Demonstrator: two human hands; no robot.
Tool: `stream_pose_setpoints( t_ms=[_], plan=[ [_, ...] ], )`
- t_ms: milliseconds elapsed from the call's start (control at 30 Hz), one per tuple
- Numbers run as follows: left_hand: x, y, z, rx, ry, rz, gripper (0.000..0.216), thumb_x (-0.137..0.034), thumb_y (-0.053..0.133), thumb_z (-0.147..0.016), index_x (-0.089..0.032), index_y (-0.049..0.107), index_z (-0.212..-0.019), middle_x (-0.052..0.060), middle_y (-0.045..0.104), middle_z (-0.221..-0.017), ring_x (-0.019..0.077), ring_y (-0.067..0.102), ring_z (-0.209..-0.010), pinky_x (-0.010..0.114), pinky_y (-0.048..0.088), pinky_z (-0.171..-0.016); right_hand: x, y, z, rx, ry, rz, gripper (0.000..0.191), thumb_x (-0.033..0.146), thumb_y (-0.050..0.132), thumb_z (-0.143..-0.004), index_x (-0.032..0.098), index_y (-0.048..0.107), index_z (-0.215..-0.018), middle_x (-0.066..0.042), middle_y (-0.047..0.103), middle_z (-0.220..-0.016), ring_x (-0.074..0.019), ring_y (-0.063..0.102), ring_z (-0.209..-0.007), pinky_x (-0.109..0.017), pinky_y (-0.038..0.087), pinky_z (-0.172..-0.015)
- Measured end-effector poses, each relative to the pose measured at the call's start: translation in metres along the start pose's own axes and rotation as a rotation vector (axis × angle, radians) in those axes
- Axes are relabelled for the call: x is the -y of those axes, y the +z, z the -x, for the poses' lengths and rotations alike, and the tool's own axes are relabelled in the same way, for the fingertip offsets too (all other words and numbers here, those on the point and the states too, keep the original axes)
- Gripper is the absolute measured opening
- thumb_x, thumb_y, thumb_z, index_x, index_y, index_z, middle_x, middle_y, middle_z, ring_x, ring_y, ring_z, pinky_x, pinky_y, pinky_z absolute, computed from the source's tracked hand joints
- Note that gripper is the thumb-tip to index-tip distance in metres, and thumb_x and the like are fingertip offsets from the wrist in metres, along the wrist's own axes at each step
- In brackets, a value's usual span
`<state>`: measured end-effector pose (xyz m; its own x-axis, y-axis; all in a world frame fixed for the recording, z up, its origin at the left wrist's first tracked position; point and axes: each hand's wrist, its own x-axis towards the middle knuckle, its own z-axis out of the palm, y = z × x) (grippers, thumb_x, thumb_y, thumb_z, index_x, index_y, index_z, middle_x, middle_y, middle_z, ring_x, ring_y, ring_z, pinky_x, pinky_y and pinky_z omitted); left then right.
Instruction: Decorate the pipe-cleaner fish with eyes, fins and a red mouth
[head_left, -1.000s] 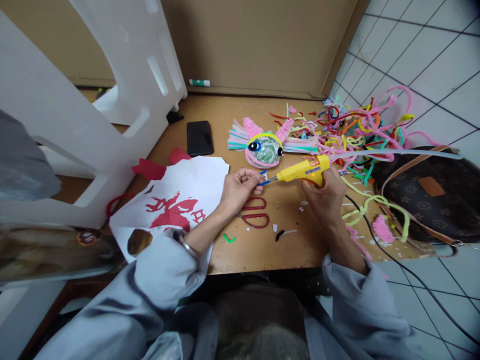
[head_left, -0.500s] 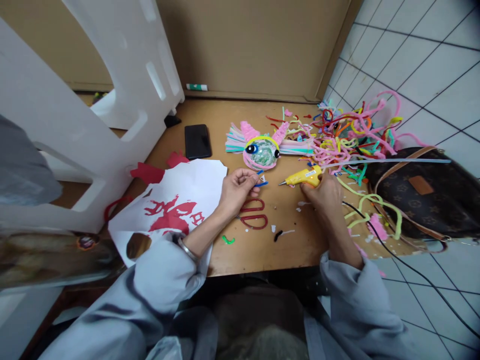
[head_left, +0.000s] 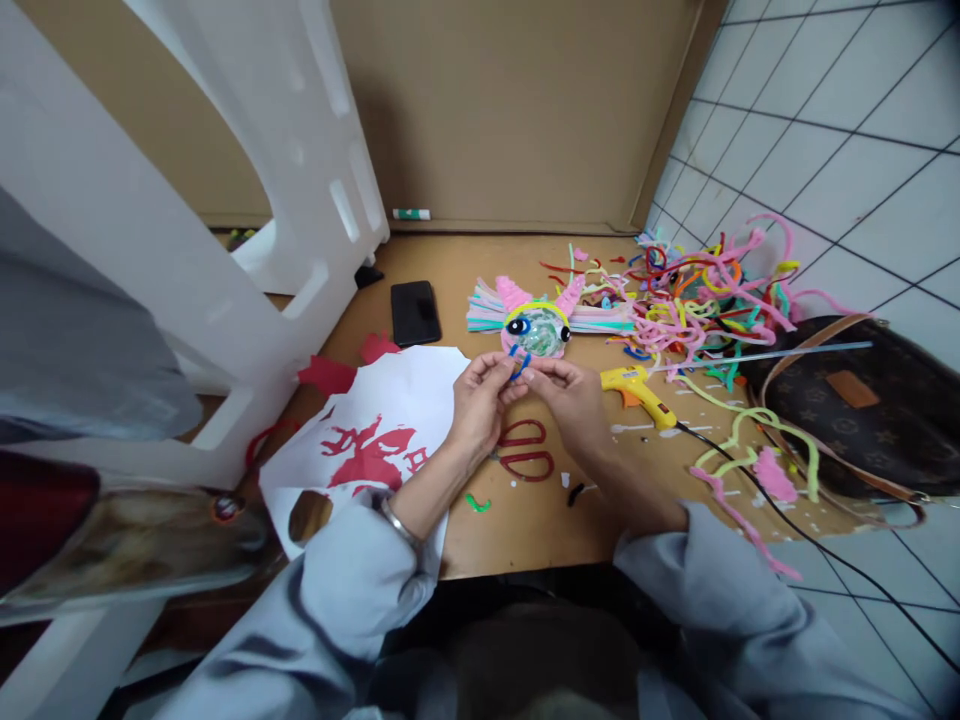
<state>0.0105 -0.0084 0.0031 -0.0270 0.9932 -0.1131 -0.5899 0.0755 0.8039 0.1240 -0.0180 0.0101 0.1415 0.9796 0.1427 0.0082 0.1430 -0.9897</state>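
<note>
Between my two hands is a short, bent blue pipe cleaner [head_left: 524, 366]. My left hand [head_left: 480, 398] pinches it from the left, and the fingers of my right hand [head_left: 568, 397] close on it from the right. Just beyond my fingertips sits a craft figure with a clear round body [head_left: 545, 334], pink ears, googly eyes and pastel strands out to both sides. A yellow glue gun [head_left: 639, 392] lies on the table right of my right hand, a long glue stick at its back. Red-handled scissors [head_left: 527, 450] lie below my hands, their blades mostly hidden.
A tangle of coloured pipe cleaners [head_left: 705, 295] fills the back right, beside a brown handbag [head_left: 892, 400]. White paper with red cut-outs [head_left: 442, 400] lies at left, a black phone [head_left: 415, 312] behind it. The black cord [head_left: 795, 520] runs off to the lower right.
My right hand has let go of the glue gun, which now lies on the table, and has moved left to join my left hand at the blue pipe cleaner. The view has shifted slightly.
</note>
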Motion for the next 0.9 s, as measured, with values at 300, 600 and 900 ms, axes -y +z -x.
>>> stream_pose_setpoints(
  t_ms=[300, 600, 900],
  plan=[
    [-0.006, -0.005, -0.005, -0.012, -0.042, -0.037, 0.038, -0.033, 0.089, -0.052, -0.017, 0.066, -0.077, -0.003, 0.068, -0.072, 0.007, 0.061, -0.06, 0.017, 0.048, -0.053, -0.003, 0.008, -0.016, -0.084, 0.176, -0.339, 0.036, 0.04, 0.086, -0.049, 0.02, 0.065, -0.07, 0.007, 0.059, -0.052, -0.0069, 0.049, -0.048, -0.021, 0.036, -0.048],
    [0.0, -0.006, -0.003, 0.104, 0.001, -0.201, 0.036, -0.044, 0.087, -0.058, -0.017, 0.068, -0.073, -0.002, 0.064, -0.068, 0.0077, 0.054, -0.059, 0.019, 0.04, -0.053, -0.001, -0.002, -0.014, -0.058, 0.228, -0.396, 0.033, 0.039, 0.085, -0.047, 0.02, 0.066, -0.066, 0.006, 0.06, -0.049, -0.0067, 0.049, -0.044, -0.02, 0.035, -0.043],
    [-0.002, -0.008, -0.004, 0.234, -0.01, -0.257, 0.036, -0.048, 0.082, -0.063, -0.016, 0.065, -0.066, -0.001, 0.058, -0.062, 0.0103, 0.05, -0.06, 0.021, 0.039, -0.053, 0.005, -0.007, -0.01, 0.026, 0.095, -0.211, 0.025, 0.039, 0.079, -0.059, 0.018, 0.068, -0.066, 0.005, 0.061, -0.051, -0.0062, 0.049, -0.043, -0.02, 0.039, -0.043]
  ],
)
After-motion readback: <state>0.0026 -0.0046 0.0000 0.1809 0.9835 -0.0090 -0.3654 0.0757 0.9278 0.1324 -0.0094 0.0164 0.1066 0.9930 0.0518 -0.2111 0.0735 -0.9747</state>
